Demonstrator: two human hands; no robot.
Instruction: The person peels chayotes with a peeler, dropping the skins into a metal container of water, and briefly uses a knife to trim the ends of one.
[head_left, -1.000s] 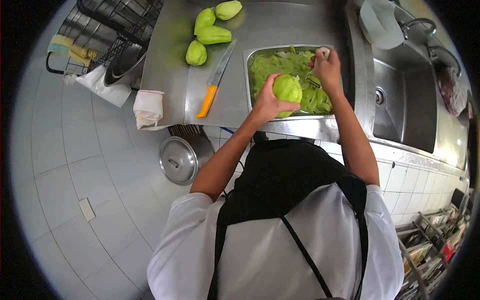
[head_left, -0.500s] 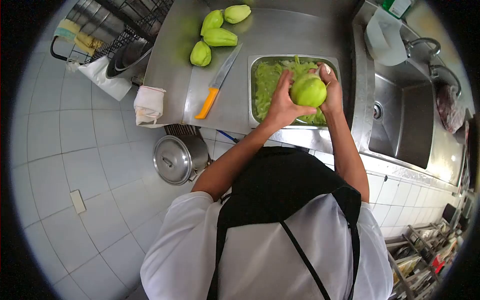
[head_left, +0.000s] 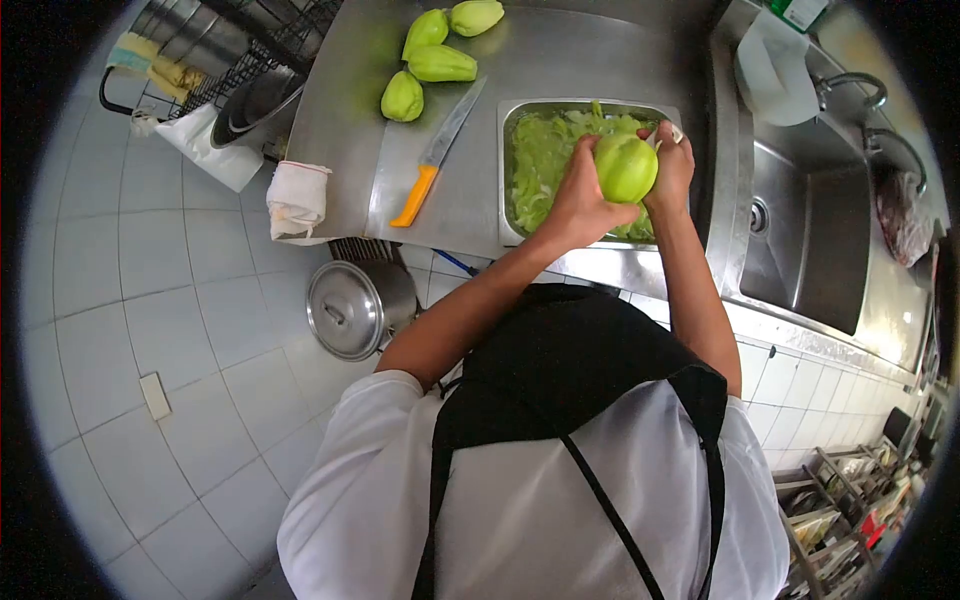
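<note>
My left hand (head_left: 583, 205) is closed around the left and lower side of a green chayote (head_left: 626, 169). On its right side, my right hand (head_left: 672, 172) also grips, with a small white object (head_left: 677, 134) showing at its fingers, too small to name. Both hands are over a steel tray (head_left: 507, 228) holding green peelings (head_left: 540, 150). To the left of the tray lies a knife (head_left: 428, 180) with an orange handle. Several whole chayotes (head_left: 442, 63) rest beyond the knife on the steel counter (head_left: 345, 100).
A folded cloth (head_left: 298, 200) sits on the counter's left edge, above a lidded pot (head_left: 345, 310) on the floor side. At right is a sink (head_left: 810, 230) with two faucets (head_left: 895, 145) and a white plastic container (head_left: 775, 75). A wire rack stands at upper left.
The chayote has turned and shifted slightly up and right in my hands. My left hand has closed more around it, and my right hand has moved a little right.
</note>
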